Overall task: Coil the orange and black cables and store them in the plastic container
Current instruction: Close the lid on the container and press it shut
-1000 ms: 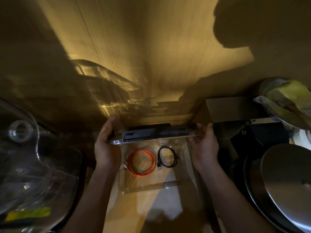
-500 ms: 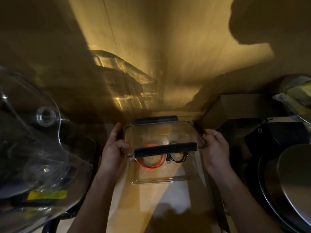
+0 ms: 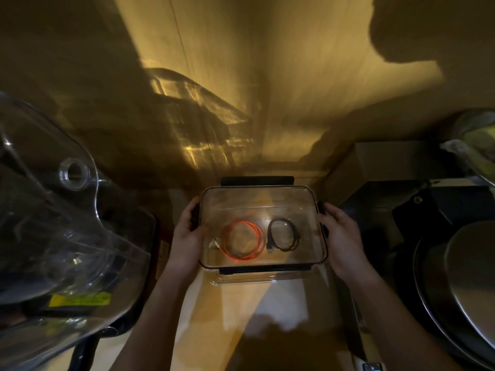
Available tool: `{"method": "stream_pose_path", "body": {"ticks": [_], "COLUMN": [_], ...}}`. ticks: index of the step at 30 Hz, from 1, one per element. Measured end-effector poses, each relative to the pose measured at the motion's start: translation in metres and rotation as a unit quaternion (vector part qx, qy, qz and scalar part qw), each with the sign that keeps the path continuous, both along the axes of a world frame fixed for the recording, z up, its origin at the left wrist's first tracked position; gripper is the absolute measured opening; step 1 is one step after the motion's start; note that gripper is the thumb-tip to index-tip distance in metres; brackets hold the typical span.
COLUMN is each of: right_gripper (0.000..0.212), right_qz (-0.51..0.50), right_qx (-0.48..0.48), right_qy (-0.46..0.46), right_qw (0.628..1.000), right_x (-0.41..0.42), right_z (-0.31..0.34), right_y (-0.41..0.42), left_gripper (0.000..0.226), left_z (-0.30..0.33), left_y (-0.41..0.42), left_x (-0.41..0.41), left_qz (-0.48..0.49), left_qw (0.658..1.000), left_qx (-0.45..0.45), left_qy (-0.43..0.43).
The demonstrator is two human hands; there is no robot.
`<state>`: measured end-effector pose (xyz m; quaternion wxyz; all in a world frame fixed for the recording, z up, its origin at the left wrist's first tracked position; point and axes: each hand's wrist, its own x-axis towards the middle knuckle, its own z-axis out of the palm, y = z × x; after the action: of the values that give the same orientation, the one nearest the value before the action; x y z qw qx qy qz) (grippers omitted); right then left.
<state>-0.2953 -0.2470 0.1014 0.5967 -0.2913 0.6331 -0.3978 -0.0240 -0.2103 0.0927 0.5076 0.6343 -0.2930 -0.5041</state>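
Cables lie coiled inside the plastic container (image 3: 263, 279): the orange cable (image 3: 242, 243) in a loose ring toward the container's left side, the black cable (image 3: 283, 235) in a smaller ring just beside it on the right, the two close but apart. A clear lid (image 3: 257, 199) with dark latches along its edges sits over the container, and the cables show through it. The container rests on the desk (image 3: 267, 303), near a wooden wall behind it.

The left hand (image 3: 187, 231) grips the container's left edge, thumb curled over the lid's rim and fingers wrapped round the dark side latch. The right hand (image 3: 341, 236) grips the right edge the same way, fingers curled against the latch there.

Left of the container stands a large clear plastic vessel (image 3: 61, 223) with a round hole in its wall and a yellow label low down. Right of the container are a brown cardboard box (image 3: 388, 162), a dark box below it, and round metal pans (image 3: 460, 285) at the frame's edge.
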Motion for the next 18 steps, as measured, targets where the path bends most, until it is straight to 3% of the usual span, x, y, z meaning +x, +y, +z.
{"method": "stream_pose_path", "body": {"ticks": [3,12,18], "right_gripper": [0.036,0.039,0.043], "right_qz": [0.057,0.065,0.076], "right_qx": [-0.011,-0.016,-0.011], "right_qy": [0.087,0.245,0.239], "right_qw": [0.994,0.967,0.968], "right_x": [0.005,0.013,0.014], "right_z": [-0.013,-0.055,-0.067], "right_y": [0.002,0.007,0.013], "left_gripper": [0.049,0.041,0.04], "left_z": [-0.014,-0.069,-0.087], "left_y": [0.003,0.018,0.022], "left_x": [-0.005,-0.015,-0.013], "left_qz": [-0.002,0.028,0.03], "left_qw": [0.997,0.983,0.98], "left_qx": [-0.008,0.044,0.055], "left_qy": [-0.074,-0.175,-0.188]}}
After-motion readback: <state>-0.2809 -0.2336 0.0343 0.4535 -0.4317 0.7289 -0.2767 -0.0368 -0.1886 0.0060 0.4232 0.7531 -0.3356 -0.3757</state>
